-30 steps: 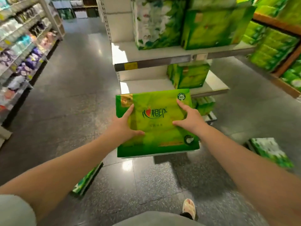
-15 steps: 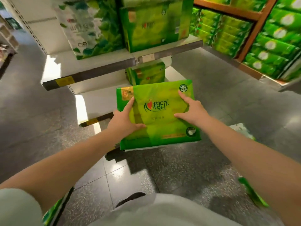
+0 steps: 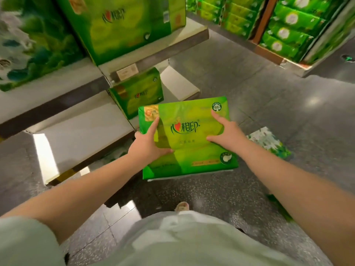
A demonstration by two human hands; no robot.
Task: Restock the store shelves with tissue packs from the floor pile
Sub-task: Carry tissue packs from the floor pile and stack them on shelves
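Observation:
Both hands hold a flat green tissue pack (image 3: 194, 150) in front of me, above the floor. My left hand (image 3: 147, 144) grips its left edge, thumb and forefinger spread on the face. My right hand (image 3: 227, 134) grips the right side the same way. Just beyond it is the white lower shelf (image 3: 80, 135), where one matching green pack (image 3: 138, 93) stands upright. The shelf above (image 3: 153, 52) carries large green packs (image 3: 119, 25) and a pack with a leaf pattern (image 3: 30, 47). Another leaf-patterned pack (image 3: 269, 141) lies on the floor to the right.
A wooden rack (image 3: 267, 48) full of green tissue packs (image 3: 288, 31) fills the upper right. Dark speckled floor tiles (image 3: 249, 73) run between the two displays. My foot (image 3: 181, 206) shows below the pack. A green pack edge (image 3: 278, 206) peeks under my right forearm.
I have stepped closer to the white shelves and turned right; they now fill the upper left. The pack stays in both hands with the same grip.

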